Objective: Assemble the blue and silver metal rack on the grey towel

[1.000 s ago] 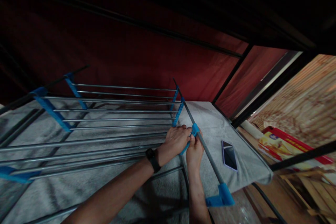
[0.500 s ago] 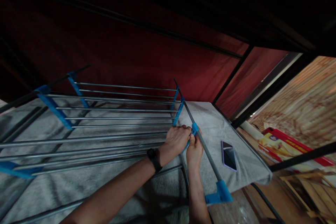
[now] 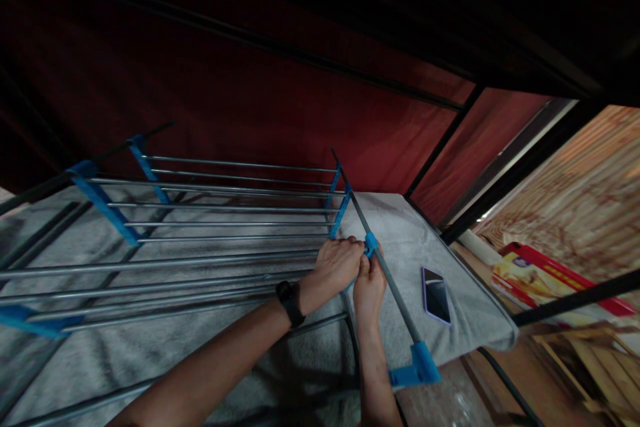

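A rack of grey metal tubes [image 3: 240, 209] with blue plastic brackets lies on its side over a grey cloth. Both of my hands meet at one blue bracket [image 3: 371, 244] on the right-hand upright tube [image 3: 399, 296]. My left hand [image 3: 340, 263], a dark watch on its wrist, is closed over the inner end of that bracket, where the crossbars meet it. From below, my right hand [image 3: 370, 283] pinches the same bracket, its thumb against it and fingers behind the tube. My fingers hide most of the bracket.
Right of the rack, a phone [image 3: 436, 295] rests on the grey cloth. A blue corner piece [image 3: 419, 365] caps the near end of the upright. Beyond the cloth's right edge lie a red and yellow box [image 3: 555, 277] and wooden pieces [image 3: 590, 367]. A dark red sheet [image 3: 280, 100] hangs behind.
Almost nothing differs. My left forearm and watch have shifted very slightly left, while both hands stay on the same bracket.
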Motion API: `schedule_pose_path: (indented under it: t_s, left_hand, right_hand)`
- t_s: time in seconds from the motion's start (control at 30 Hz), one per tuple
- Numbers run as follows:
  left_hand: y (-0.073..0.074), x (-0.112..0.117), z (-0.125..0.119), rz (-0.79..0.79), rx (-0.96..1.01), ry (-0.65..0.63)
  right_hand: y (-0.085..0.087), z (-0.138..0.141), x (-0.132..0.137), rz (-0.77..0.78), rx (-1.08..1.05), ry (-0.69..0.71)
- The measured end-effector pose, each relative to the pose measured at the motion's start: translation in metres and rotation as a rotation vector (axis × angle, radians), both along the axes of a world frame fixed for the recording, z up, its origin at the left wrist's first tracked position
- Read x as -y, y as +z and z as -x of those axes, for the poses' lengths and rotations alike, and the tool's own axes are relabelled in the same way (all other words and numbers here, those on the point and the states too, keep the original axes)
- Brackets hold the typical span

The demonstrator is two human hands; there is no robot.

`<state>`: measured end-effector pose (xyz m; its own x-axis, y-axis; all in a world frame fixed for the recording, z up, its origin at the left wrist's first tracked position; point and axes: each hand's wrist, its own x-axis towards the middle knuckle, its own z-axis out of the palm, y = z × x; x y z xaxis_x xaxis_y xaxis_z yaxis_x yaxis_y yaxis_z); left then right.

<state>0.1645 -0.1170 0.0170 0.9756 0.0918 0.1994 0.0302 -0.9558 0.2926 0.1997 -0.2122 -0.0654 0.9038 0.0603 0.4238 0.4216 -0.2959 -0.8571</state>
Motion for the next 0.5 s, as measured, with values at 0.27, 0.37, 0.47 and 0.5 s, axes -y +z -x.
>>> schedule_pose_path:
  t_s: [0.27,0.37,0.47,0.5]
  left_hand:
    - [-0.0034,-0.0014,0.0003,-0.008,0.030,-0.028]
    - [-0.0013,-0.0011,0.0009,0.003,0.030,-0.033]
    - [0.0011,-0.0011,0.0013,0.007,0.020,-0.026]
    - [0.0016,-0.0012,0.0013,0.006,0.014,-0.024]
  right_hand:
    - [0.0034,0.0007,-0.0012,0.017,-0.041,-0.020]
    - [0.0040,0.0012,-0.0011,0.008,-0.036,-0.012]
    - [0.0039,0.0018,-0.0009,0.000,-0.029,-0.014]
    - [0.0037,0.0019,-0.0008,-0.002,-0.026,-0.018]
